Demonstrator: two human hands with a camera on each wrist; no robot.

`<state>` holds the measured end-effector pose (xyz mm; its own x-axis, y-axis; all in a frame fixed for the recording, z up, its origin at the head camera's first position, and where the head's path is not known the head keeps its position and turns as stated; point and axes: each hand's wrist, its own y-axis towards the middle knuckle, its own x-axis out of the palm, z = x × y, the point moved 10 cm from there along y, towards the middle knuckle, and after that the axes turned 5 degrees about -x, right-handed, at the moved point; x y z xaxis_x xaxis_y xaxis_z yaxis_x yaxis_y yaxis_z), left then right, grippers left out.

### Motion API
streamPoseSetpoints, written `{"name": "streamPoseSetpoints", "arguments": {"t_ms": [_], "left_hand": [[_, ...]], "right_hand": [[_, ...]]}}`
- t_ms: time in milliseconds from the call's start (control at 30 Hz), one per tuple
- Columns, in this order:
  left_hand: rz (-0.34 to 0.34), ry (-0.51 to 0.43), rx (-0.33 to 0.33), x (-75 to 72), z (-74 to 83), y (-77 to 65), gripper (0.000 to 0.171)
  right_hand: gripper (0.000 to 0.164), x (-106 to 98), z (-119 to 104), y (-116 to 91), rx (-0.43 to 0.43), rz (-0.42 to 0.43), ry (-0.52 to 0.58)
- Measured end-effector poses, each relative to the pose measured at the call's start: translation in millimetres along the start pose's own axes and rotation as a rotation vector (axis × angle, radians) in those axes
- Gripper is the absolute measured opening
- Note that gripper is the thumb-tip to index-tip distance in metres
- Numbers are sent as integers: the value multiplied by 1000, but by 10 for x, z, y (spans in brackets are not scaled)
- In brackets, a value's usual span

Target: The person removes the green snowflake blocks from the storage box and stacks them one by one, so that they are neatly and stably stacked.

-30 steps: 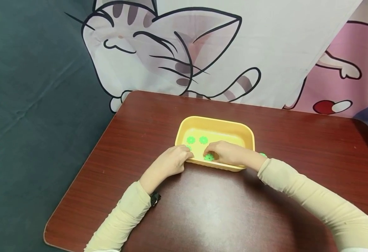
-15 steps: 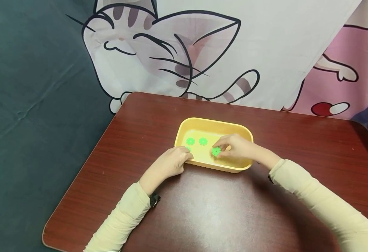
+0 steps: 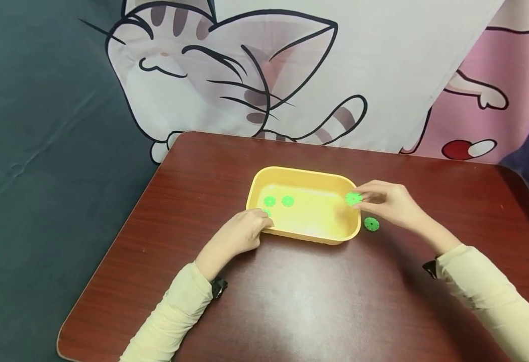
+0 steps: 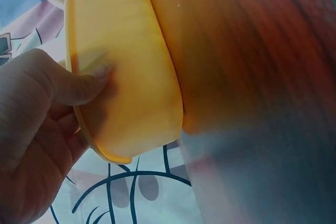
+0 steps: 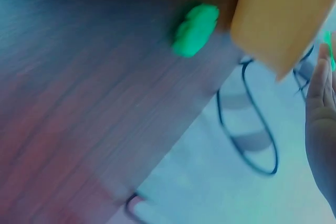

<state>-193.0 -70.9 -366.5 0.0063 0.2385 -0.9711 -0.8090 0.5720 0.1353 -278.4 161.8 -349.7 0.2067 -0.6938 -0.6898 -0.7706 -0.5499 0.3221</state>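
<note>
A yellow plastic basin (image 3: 307, 235) stands on the table. My left hand (image 3: 242, 231) grips its near-left rim; in the left wrist view the thumb (image 4: 86, 85) presses the outer wall while the other fingers are behind the rim. Above the basin's right rim, my right hand (image 3: 393, 203) pinches a green notched disc (image 3: 353, 198) between thumb and fingers. Inside the basin at the left lie flat green discs, two in full view (image 3: 269, 201) and one partly hidden by the left hand. Another green disc (image 3: 371, 224) lies on the table just right of the basin.
The reddish-brown wooden table (image 3: 192, 176) has rounded corners. Behind it hangs a white cloth (image 3: 382, 60) with a cartoon cat, pink at the right. Dark green cloth (image 3: 42, 176) covers the left side.
My right hand has lifted the green disc from the basin's floor and carried it right, over the rim. The disc on the table is now uncovered. My left hand stays on the rim.
</note>
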Motion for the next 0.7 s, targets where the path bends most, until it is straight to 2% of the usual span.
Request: {"name": "streamPoseSetpoints", "arguments": {"t_ms": [133, 267, 500, 700], "left_hand": [[3, 5, -5, -14, -12, -1, 28], [-2, 13, -10, -15, -20, 2, 27], [-2, 14, -1, 8, -6, 24, 27], [-13, 12, -5, 30, 4, 35, 27]], "right_hand": [[39, -184, 147, -188, 113, 62, -9], [38, -230, 266, -343, 147, 73, -40], [35, -147, 381, -522, 56, 30, -133], [34, -40, 440, -586, 12, -33, -136]]}}
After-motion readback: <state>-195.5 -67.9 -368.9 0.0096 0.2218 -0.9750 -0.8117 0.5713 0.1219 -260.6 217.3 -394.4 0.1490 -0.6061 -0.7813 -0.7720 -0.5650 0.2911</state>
